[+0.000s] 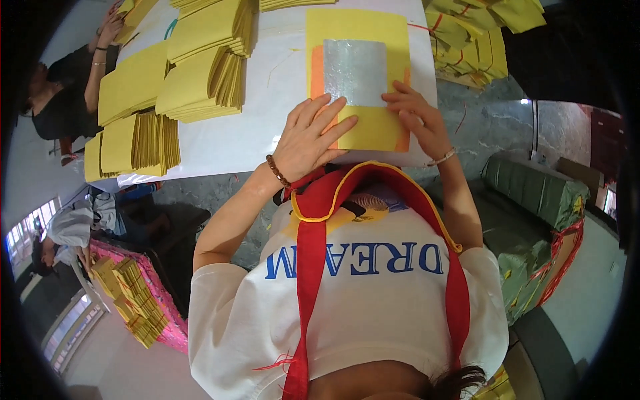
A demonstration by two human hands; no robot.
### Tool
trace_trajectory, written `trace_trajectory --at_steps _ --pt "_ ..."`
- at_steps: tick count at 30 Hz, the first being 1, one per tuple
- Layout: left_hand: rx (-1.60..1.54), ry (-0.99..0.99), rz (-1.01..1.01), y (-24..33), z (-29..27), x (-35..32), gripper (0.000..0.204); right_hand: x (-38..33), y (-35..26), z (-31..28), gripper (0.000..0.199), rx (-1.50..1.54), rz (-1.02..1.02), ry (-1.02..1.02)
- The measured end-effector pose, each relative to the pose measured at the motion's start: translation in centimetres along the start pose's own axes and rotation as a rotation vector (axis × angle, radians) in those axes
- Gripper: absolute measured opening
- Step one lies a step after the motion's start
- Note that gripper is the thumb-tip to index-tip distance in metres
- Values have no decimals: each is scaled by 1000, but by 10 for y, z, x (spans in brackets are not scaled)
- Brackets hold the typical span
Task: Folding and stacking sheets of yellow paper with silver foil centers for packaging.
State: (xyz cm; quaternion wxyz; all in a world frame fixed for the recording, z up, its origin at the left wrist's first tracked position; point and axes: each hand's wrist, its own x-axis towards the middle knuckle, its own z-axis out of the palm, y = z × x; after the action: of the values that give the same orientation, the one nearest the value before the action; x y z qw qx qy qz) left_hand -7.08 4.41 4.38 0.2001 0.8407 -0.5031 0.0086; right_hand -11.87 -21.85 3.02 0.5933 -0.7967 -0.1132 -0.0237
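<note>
A yellow paper sheet [360, 27] lies on the white table [267, 87] in front of me. It carries a silver foil square [355, 70] and an orange strip along its left edge. My left hand [310, 137], with a brown bead bracelet at the wrist, lies flat on the sheet's near left corner with its fingers spread. My right hand [419, 121], with a thin bracelet, rests on the near right part. Its fingertips touch the foil's near right corner. Neither hand is closed around anything.
Stacks of folded yellow paper [200, 73] cover the table's left side, and more bundles [473, 40] sit at the far right. Another person [67, 93] works at the table's far left. A second person [63, 233] sits by a pink-covered table with yellow stacks [133, 300]. Green wrapped bundles [533, 193] lie on my right.
</note>
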Motion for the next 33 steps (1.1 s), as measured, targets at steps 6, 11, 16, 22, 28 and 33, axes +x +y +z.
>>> trace_trajectory --at_steps 6,11,16,22,28,33 --pt "-44 58 26 1 -12 6 52 4 5 -5 27 218 75 23" --pt "-121 125 107 4 -21 11 30 5 6 -6 27 212 98 22" --pt "-207 155 172 -1 -21 17 14 5 8 -2 26 178 95 50" --pt "-357 138 138 -16 -25 23 9 5 11 -1 35 69 -15 39" --pt "-707 -81 -251 -22 -33 33 17 3 19 2 51 123 -119 60" --pt "-764 -91 -291 -30 -28 30 18 5 21 2 53 83 -152 30"
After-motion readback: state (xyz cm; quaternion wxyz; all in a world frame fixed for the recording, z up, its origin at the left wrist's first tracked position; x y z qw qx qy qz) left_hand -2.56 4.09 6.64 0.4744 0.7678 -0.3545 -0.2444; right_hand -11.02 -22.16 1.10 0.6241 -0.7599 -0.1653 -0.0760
